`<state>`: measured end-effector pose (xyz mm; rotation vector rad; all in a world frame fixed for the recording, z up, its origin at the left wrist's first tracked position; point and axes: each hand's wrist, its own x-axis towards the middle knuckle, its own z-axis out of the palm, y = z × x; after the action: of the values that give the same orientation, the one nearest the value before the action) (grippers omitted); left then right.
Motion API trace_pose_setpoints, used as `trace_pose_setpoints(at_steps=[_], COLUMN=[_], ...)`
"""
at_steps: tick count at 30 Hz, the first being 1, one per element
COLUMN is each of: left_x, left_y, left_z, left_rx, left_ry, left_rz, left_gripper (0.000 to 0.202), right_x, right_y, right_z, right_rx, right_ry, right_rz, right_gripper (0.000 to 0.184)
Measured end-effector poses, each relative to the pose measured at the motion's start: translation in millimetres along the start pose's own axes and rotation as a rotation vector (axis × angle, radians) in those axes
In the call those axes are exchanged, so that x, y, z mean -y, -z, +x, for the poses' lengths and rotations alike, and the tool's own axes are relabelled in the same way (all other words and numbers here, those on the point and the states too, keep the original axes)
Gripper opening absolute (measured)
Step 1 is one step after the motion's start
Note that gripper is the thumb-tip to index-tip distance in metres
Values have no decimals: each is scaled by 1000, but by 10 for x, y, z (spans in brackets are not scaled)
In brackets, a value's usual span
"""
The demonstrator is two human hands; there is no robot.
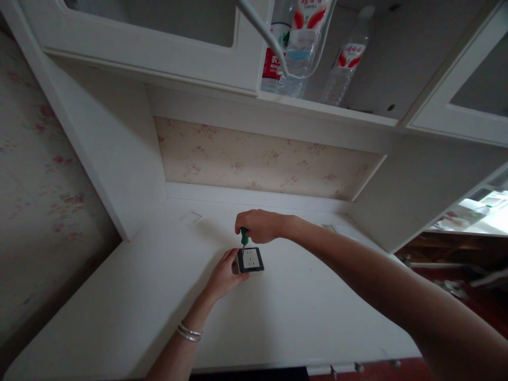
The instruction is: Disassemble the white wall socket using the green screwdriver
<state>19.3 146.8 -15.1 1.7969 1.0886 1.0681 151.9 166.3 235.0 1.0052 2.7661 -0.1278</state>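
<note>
A wall socket (257,267) with a black frame and a white face sits on a box-like base above the white desk top. My left hand (226,272) grips it from the left side, fingers behind and thumb along the near edge. From above, my right hand (260,225) is closed around the green handle of a screwdriver (245,236). The screwdriver points down, and its tip meets the upper left part of the socket's face. Whether the tip sits in a screw or slot is too small to tell.
The white desk (301,312) spreads around both hands. Overhead, an open cabinet shelf (329,108) holds plastic bottles (345,66), with a white cable (265,32) hanging in front. White side panels (95,132) stand left and right.
</note>
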Motion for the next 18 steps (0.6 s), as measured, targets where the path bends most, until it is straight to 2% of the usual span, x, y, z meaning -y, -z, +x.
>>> trace_pose_setpoints(at_steps=[5, 12, 18], left_x=[22, -14, -57], left_y=[-9, 3, 13], left_z=[4, 5, 7], left_rx=[-1, 10, 12], left_ry=[9, -15, -4], left_rz=[2, -9, 8], left_gripper=[74, 72, 69], right_x=[-23, -7, -22], right_y=[9, 57, 42], right_z=[-9, -50, -41], right_rx=[-17, -1, -22], right_ry=[40, -56, -49], right_rz=[36, -10, -7], right_gripper=[42, 41, 43])
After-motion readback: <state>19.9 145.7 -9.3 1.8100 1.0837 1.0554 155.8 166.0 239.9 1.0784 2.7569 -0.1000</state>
